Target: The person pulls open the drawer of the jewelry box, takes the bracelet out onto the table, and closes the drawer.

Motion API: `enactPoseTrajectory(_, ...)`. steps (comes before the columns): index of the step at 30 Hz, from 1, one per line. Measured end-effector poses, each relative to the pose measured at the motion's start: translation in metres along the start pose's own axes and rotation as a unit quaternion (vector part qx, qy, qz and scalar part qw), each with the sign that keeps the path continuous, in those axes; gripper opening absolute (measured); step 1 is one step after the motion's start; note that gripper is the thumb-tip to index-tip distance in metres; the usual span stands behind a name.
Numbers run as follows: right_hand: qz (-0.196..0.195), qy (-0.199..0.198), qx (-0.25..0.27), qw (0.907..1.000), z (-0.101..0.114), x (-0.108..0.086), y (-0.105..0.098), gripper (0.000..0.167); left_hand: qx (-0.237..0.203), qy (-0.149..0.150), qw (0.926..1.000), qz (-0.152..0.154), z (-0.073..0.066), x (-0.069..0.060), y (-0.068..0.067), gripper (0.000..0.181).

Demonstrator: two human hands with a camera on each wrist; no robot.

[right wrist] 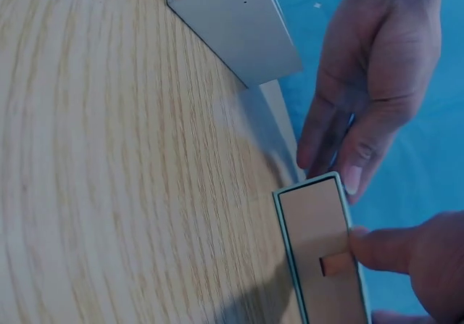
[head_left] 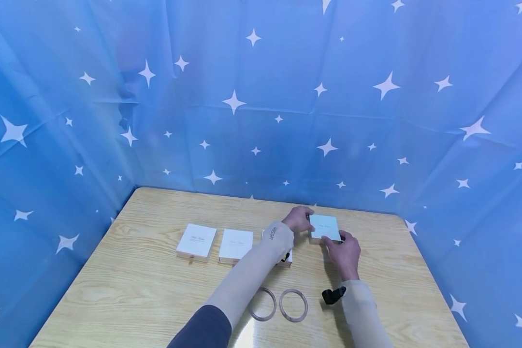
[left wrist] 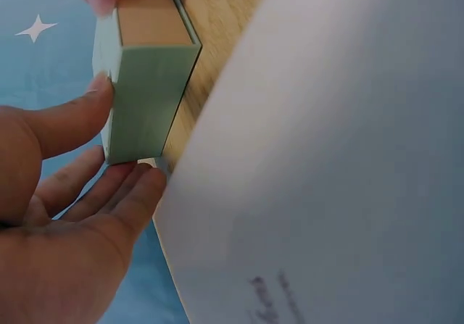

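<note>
A mint-green drawer box point(head_left: 324, 226) is at the table's far right, between both hands. My left hand point(head_left: 298, 220) holds its left side; in the left wrist view the thumb touches the top edge and the fingers reach along the side. On the near right corner my right hand point(head_left: 347, 252) grips the box, thumb on the lid and fingers at the right side. The right wrist view shows the box's pinkish-brown drawer front point(right wrist: 315, 226) with a small ribbon tab point(right wrist: 337, 264). I cannot tell whether the box rests fully on the table.
Two white boxes point(head_left: 197, 240) point(head_left: 236, 243) lie to the left in a row. A third white box point(head_left: 289, 259) is mostly hidden by the left forearm. Two bangle-like rings point(head_left: 306, 306) point(head_left: 263, 319) lie near the front of the wooden table point(head_left: 126, 270). A starry blue curtain point(head_left: 287, 87) hangs behind.
</note>
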State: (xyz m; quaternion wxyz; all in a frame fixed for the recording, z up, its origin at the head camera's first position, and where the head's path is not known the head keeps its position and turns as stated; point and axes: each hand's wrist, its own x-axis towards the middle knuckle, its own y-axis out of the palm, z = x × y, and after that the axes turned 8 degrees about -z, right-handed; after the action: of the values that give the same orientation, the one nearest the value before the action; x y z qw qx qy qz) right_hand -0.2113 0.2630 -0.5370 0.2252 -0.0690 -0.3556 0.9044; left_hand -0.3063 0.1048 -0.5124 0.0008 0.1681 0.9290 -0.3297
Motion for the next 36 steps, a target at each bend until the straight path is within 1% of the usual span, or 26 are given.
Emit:
enactPoseTrajectory(4,0.005,0.004,0.005,1.0,0.002,0.001,0.001,0.074,0.004,-0.001,1.0,-0.007,0.001,0.002,0.0,0.065)
enactPoseTrajectory(11,0.01,0.018,0.013,0.9997,0.002,0.001,0.002,0.076,0.006,-0.005,0.9999,-0.013,-0.002,-0.005,-0.002,0.064)
enactPoseTrajectory(15,0.018,0.027,0.024,0.9992,0.003,0.0,0.001,0.077,0.015,-0.003,0.9998,-0.014,-0.002,-0.005,-0.002,0.065)
enactPoseTrajectory(22,0.034,0.041,0.041,0.9977,0.0,-0.001,-0.002,0.078,0.031,-0.02,0.9992,-0.017,-0.003,-0.003,0.002,0.066)
enactPoseTrajectory(28,0.048,0.029,0.051,0.9971,-0.003,0.0,-0.006,0.077,0.05,-0.023,0.9981,-0.028,-0.008,-0.01,0.002,0.065)
enactPoseTrajectory(31,0.058,0.025,0.052,0.9966,-0.004,0.001,-0.009,0.075,0.065,-0.02,0.9973,-0.03,-0.01,-0.014,0.001,0.065)
enactPoseTrajectory(36,0.079,0.017,0.05,0.9955,-0.008,0.004,-0.014,0.073,0.089,-0.007,0.9957,-0.026,-0.012,-0.02,0.001,0.062)
